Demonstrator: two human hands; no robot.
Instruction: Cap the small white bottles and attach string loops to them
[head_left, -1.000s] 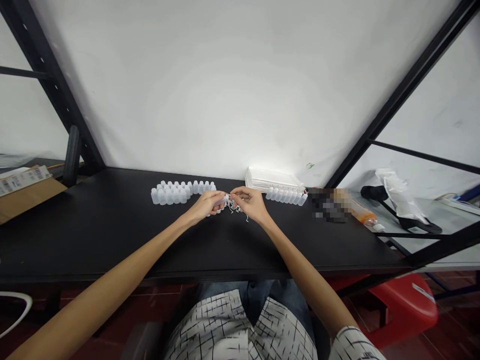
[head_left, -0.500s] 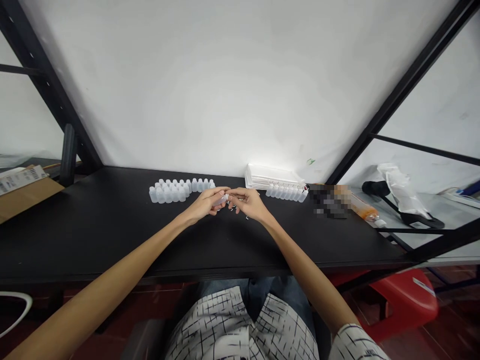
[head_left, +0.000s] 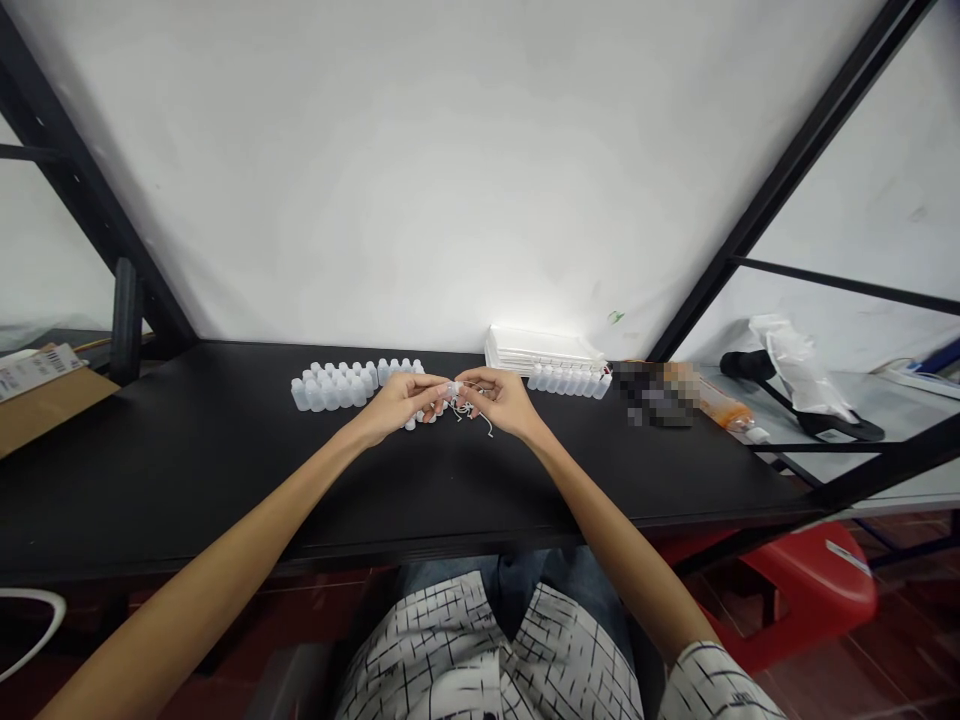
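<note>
My left hand (head_left: 405, 402) is closed in a pinch around a small translucent plastic bottle (head_left: 453, 388), mostly covered by the fingers. Fingertip to fingertip with it, my right hand (head_left: 499, 398) is also pinched, at the bottle's end, with a thin strand along its fingers. Just below the hands lies a tangle of short white strings (head_left: 474, 411). Under the left fingers, a few small bottles (head_left: 411, 423) show in part on the black table. To the left stand rows of matching small bottles (head_left: 330, 388).
At the right, a row of small bottles (head_left: 570, 381) with thin strands on top stands before a stack of white trays (head_left: 541, 346). Further right are a blurred dark item (head_left: 656, 395) and an orange-labelled plastic bottle (head_left: 726, 410). A cardboard box (head_left: 52, 400) sits far left.
Both hands have stayed together at the middle. The bottle shows less between the fingers, and more of the white strings and the bottles beneath the hands shows. The view has shifted slightly.
</note>
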